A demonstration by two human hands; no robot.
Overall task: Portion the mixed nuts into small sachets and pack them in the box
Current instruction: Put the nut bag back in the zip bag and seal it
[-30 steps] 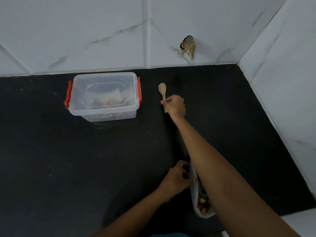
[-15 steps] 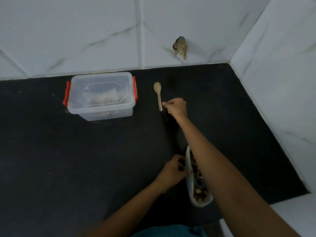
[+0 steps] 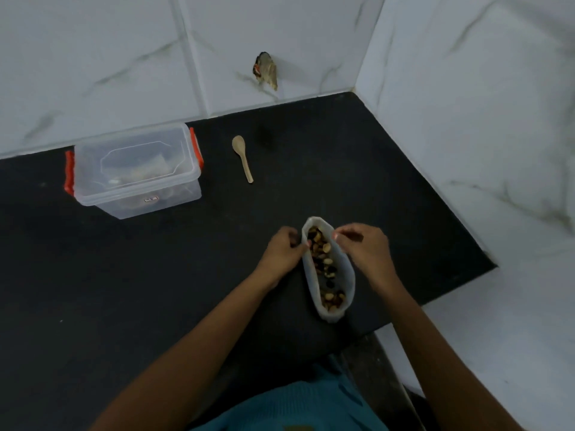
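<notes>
Black counter (image 3: 124, 290): left hand (image 3: 281, 255), right hand (image 3: 364, 250) pinch nut sachet (image 3: 343, 275) rim.

you face a black counter (image 3: 124, 290), white wall tiles (image 3: 93, 57) veined grey, a clear box (image 3: 137, 169) with red-orange clips (image 3: 69, 172), a beige spoon (image 3: 242, 157), and brown, tan and dark nuts (image 3: 323, 262) in a whitish sachet (image 3: 346, 275); your top (image 3: 305, 405) is teal.

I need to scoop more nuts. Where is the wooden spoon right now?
In the head view the wooden spoon lies on the black counter, just right of the clear box and beyond the sachet of nuts.
</notes>
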